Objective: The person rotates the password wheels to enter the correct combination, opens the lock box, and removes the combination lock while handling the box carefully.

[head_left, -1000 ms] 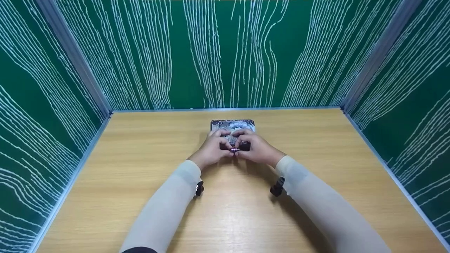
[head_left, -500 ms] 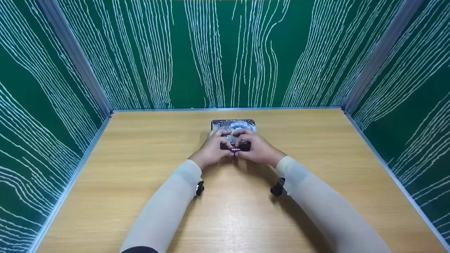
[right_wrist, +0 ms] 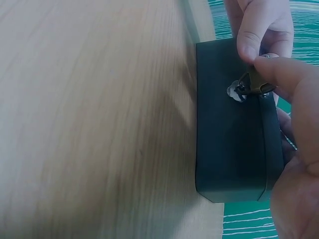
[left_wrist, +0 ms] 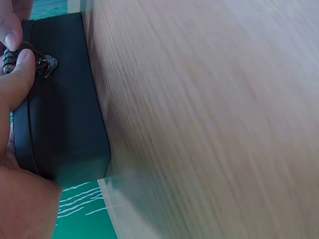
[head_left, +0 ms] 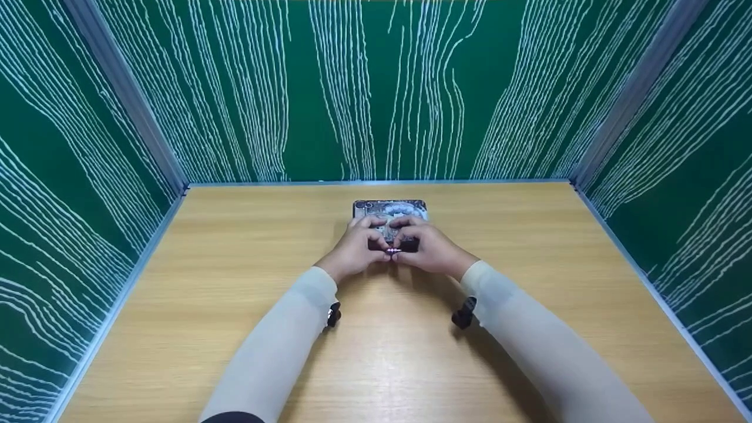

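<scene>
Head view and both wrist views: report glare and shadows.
Head: pale glare on the table, shadows along the inner sides of both sleeves; left wrist: table washed pale at upper right, shadow beside the black box; right wrist: shadow beside the box too.

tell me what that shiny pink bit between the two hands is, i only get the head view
Observer: The left wrist view shows it as a padlock with ridged rings.
Operator: what's right next to it
Observer: In the right wrist view, a metal loop is mounted on the front wall of the box.
Operator: hands block that side for me, is it open or closed
Observer: Closed, as far as the wrist views show: the lid sits down, with only a thin seam below it.
</scene>
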Motion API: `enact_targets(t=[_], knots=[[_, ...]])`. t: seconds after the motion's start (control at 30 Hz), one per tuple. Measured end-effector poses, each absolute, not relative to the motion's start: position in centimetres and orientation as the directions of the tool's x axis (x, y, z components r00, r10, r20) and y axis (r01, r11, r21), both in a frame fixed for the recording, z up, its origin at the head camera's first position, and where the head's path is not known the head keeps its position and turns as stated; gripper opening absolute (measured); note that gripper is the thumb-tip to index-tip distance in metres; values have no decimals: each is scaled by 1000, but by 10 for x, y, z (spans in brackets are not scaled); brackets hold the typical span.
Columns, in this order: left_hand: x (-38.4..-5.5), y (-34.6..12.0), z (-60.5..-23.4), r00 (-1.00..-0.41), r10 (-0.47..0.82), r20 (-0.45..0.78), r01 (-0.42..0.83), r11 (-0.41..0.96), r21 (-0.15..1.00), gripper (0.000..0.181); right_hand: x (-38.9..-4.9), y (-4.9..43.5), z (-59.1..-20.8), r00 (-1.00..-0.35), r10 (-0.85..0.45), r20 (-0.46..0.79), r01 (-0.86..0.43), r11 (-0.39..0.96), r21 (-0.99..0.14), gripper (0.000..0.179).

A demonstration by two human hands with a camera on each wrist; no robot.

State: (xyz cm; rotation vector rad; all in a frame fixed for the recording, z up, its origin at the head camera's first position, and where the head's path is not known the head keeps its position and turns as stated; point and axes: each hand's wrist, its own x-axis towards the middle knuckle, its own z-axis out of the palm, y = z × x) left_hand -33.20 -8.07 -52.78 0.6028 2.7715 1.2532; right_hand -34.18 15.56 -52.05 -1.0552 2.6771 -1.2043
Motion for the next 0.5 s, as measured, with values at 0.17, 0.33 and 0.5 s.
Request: enact_targets(t=[0.17, 0.33, 0.5], knots=[[-333, -81, -528, -923, 366, 121, 332, 596, 731, 13, -343, 156, -522, -775, -585, 238, -566, 477, -673, 12], [-333, -81, -528, -923, 365, 119, 330, 596, 732, 13, -343, 156, -522, -778, -581, 239, -561, 470, -681, 17], [-334, -80, -528, -924, 365, 114, 327, 600, 731, 12, -341, 156, -521, -778, -579, 244, -560, 463, -687, 16]])
